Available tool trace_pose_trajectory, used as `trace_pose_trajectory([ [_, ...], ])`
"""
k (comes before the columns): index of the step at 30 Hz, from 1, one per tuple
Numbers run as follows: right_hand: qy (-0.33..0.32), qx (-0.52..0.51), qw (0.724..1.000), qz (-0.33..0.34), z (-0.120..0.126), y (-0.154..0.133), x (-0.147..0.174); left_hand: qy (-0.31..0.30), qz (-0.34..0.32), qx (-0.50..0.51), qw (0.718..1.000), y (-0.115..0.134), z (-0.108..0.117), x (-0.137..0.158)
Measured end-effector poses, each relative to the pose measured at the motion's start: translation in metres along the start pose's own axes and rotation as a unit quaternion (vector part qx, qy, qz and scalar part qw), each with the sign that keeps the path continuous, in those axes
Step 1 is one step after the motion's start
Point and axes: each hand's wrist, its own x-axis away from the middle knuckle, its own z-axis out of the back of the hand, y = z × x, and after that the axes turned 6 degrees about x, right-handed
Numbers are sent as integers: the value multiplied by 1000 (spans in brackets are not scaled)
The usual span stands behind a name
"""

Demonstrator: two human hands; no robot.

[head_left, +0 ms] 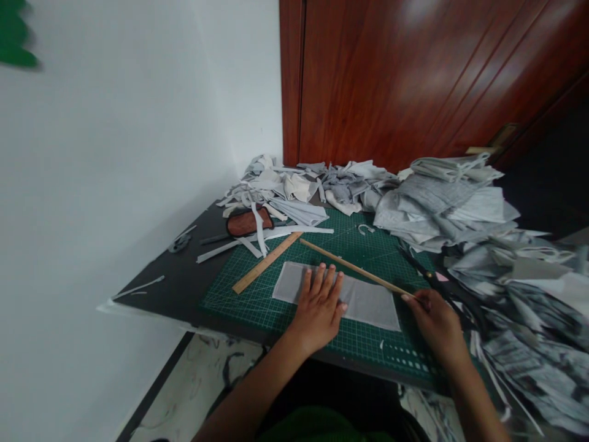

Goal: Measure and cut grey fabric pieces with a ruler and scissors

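Observation:
A light grey rectangle of fabric [368, 301] lies flat on the green cutting mat [248, 304]. My left hand [319, 307] rests on the fabric's left half, palm down with fingers spread. My right hand [432, 322] pinches the right end of a thin wooden stick [350, 265]. That stick slants along the fabric's far edge, its other end reaching up and left. To the left of the fabric, a flat wooden ruler [267, 263] lies on the mat.
Black-handled scissors [432, 279] lie right of the mat's middle. Stacked grey fabric [442, 202] and loose cloth [543, 307] crowd the right side. Scraps [299, 184] heap along the back by the wooden door [396, 80]. A brown oval object [248, 222] sits among white strips at left.

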Motion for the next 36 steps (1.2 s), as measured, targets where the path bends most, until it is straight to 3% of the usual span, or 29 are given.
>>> trace_pose_trajectory([
  [7,-67,-20,998,-5,23,-15,30,-24,18,7,1000,1,2,-3],
  [10,-63,-106,989,-77,33,-25,55,-23,18,8,1000,0,2,-5],
  [13,-58,-242,950,-188,35,-38,88,-24,18,4,1000,0,3,-6],
  [15,-80,-289,931,-209,30,-48,111,-25,16,1,1000,-1,4,-6],
  [16,-97,-282,934,-195,27,-52,121,-25,15,-1,1000,-1,4,-7],
  [20,-152,-156,974,-59,13,-67,147,-25,12,-2,1000,-3,3,-8],
  [23,-185,12,982,41,13,-80,147,-24,11,-2,1000,-3,3,-10],
  [26,-209,193,957,62,20,-97,137,-31,13,-4,999,-2,5,-11],
  [28,-221,261,938,67,26,-111,126,-35,13,-7,999,-2,6,-11],
  [33,-295,306,903,58,39,-139,96,-27,12,-11,1000,-2,6,-11],
  [36,-300,310,899,71,43,-143,83,-35,15,-9,999,-3,7,-12],
])
